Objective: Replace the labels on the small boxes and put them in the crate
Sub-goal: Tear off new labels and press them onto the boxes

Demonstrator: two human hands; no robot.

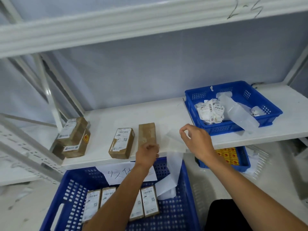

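On the upper shelf beam [245,10] you can make out a handwritten mark like "2-5". The paper sheet [116,174] on your crate [188,189] carries handwritten characters you can't fully read. The box labels [124,135] show barcodes, their print too small.

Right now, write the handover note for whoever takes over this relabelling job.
Left hand: fingers curled at the near end of the unlabelled brown cardboard box on the white shelf; grip unclear.
Right hand: pinches a translucent sheet.
Done: four labelled brown boxes show in the large blue plastic crate.
Left: label the bare box; it, the labelled box beside it and the stack at the shelf's left end go in the crate.
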